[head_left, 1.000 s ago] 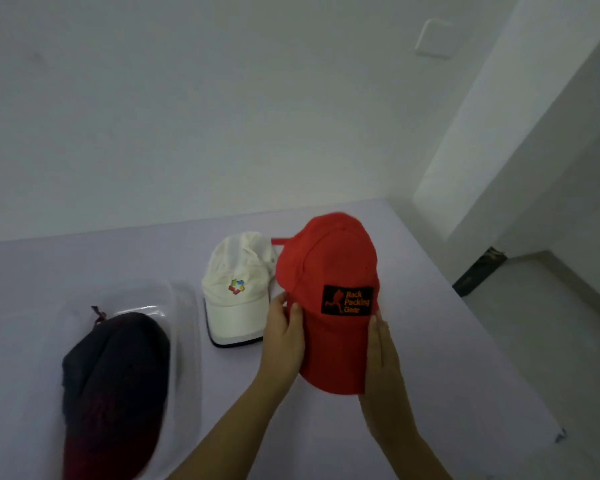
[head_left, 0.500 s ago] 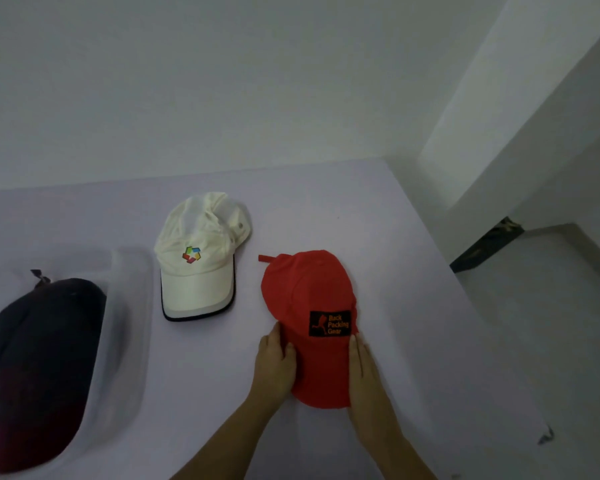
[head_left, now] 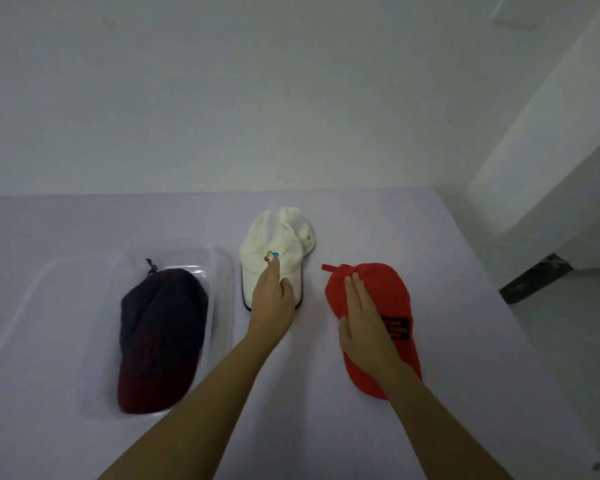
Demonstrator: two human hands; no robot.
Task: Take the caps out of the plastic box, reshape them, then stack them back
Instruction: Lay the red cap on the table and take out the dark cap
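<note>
**Both hands lying on two caps, third cap in the box**

I am starting with what I cannot read well. The transparent plastic box (head_left: pixel 223 271) is hard to make out: its walls are almost melting into the pale lilac table (head_left: pixel 84 223), and its left side is blurred. The black patch (head_left: pixel 400 329) on the red fabric cap (head_left: pixel 388 299) is partly hidden under my right hand (head_left: pixel 364 327), so its orange letters are not readable. The coloured logo (head_left: pixel 270 257) on the white fabric cap (head_left: pixel 278 237) is partly covered by a fingertip of my left hand (head_left: pixel 272 299).

The red cap is lying on the table at the right, well apart from the box. Its long axis is running from far to near, leaning a little to the right, with the brim toward me and a small strap tab (head_left: pixel 329 268) at the far end. My right hand is lying flat on it with straight fingers, grasping nothing.

The white cap is sitting just beside the box, brim toward me, with a dark trim. Its crown is soft and wrinkled. My left hand is resting on the brim with stretched fingers, not clenched.

The dark navy cap with a dark red brim (head_left: pixel 160 327) is lying inside the box, brim toward me.
</note>
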